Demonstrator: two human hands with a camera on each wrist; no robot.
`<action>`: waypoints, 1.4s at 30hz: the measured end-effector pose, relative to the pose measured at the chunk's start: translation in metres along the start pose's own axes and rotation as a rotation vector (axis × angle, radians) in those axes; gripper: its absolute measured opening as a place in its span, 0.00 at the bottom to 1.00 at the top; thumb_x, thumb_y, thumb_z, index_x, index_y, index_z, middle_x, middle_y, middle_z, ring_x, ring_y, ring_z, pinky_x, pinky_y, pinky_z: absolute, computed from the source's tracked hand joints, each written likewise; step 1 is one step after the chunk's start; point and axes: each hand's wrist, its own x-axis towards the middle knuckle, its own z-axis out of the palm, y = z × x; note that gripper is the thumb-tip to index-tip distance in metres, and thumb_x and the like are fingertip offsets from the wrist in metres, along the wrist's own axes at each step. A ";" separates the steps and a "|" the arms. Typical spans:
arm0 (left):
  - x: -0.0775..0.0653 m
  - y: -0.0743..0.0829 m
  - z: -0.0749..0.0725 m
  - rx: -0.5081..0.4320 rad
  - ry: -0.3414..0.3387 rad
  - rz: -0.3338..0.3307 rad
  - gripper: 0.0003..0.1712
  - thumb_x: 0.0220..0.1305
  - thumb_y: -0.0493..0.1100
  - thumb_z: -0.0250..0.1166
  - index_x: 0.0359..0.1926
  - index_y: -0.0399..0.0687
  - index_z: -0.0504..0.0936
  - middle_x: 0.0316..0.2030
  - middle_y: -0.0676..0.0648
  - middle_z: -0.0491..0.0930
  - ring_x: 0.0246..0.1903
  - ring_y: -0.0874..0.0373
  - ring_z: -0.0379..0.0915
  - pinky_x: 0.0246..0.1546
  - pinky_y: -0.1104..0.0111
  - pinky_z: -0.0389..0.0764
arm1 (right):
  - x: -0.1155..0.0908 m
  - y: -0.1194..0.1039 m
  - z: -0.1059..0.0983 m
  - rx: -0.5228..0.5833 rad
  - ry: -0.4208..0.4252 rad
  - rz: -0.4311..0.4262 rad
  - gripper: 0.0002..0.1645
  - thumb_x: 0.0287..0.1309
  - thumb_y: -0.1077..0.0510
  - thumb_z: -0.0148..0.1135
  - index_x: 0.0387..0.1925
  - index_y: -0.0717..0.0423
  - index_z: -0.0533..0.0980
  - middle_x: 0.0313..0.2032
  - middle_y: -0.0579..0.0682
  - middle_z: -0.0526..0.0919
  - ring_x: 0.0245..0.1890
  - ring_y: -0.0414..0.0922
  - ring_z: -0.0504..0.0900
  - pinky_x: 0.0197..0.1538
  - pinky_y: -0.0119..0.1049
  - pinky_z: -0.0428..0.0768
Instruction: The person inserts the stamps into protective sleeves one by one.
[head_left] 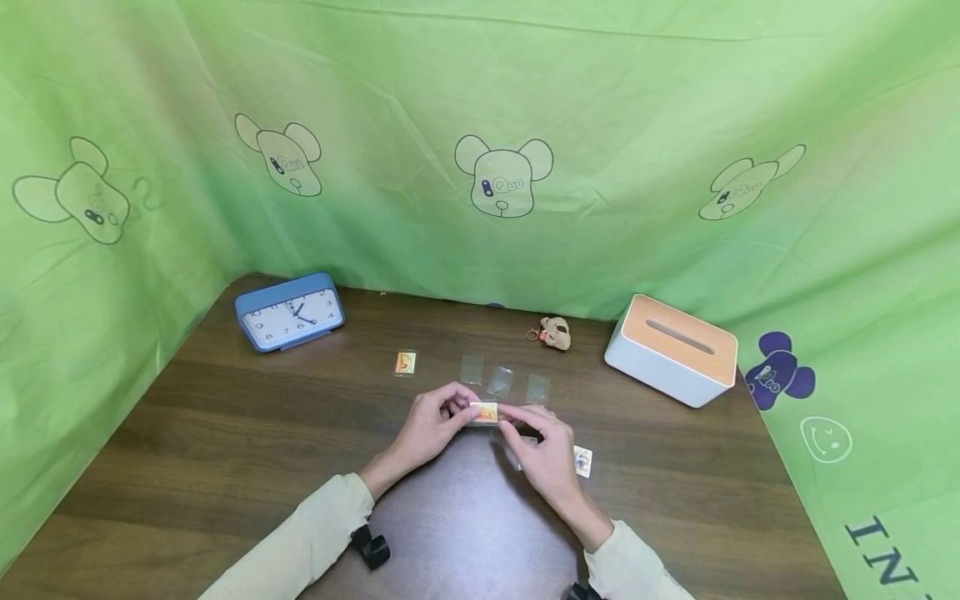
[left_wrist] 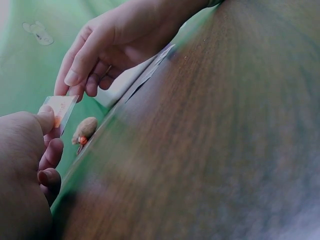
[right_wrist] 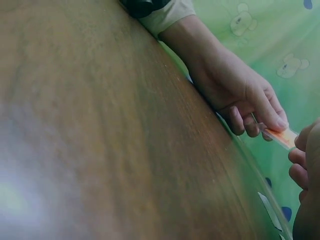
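A small orange-and-white picture card [head_left: 486, 412] in a clear sleeve is pinched between the thumb and fingers of my left hand [head_left: 431, 429], just above the table. At its right edge the fingertips of my right hand [head_left: 551, 454] touch it, the thumb a little apart from the index finger. The left wrist view shows the card [left_wrist: 62, 107] tilted, with clear plastic around its edges. Beyond the hands lie three clear sleeves [head_left: 500, 382]. Another picture card [head_left: 582, 461] lies beside the right hand, which partly hides a further piece.
A sleeved orange card [head_left: 405, 363] lies left of the clear sleeves. A blue clock [head_left: 291, 312] stands at the back left. A brown plush keychain [head_left: 556, 333] and a white tissue box with a wooden lid [head_left: 672, 350] are at the back right. Green cloth hangs around the table.
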 end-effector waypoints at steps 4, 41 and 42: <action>0.000 -0.001 0.000 -0.009 0.004 0.003 0.04 0.72 0.37 0.76 0.43 0.43 0.88 0.29 0.53 0.83 0.26 0.67 0.72 0.25 0.75 0.72 | -0.002 -0.002 0.001 0.009 -0.021 0.003 0.17 0.61 0.71 0.79 0.51 0.57 0.92 0.40 0.46 0.94 0.37 0.43 0.89 0.51 0.29 0.78; -0.002 0.009 0.002 0.050 -0.103 -0.047 0.04 0.71 0.37 0.77 0.42 0.44 0.89 0.29 0.54 0.85 0.24 0.70 0.71 0.25 0.74 0.74 | -0.002 -0.001 0.004 0.067 0.000 0.046 0.16 0.58 0.73 0.80 0.44 0.54 0.91 0.34 0.45 0.93 0.33 0.39 0.88 0.39 0.39 0.88; -0.002 0.010 0.002 0.051 -0.108 -0.053 0.04 0.71 0.37 0.76 0.42 0.44 0.89 0.29 0.54 0.85 0.25 0.70 0.72 0.25 0.73 0.74 | -0.002 -0.001 0.003 0.067 0.002 0.042 0.16 0.58 0.73 0.80 0.44 0.54 0.91 0.34 0.45 0.93 0.33 0.39 0.88 0.39 0.40 0.88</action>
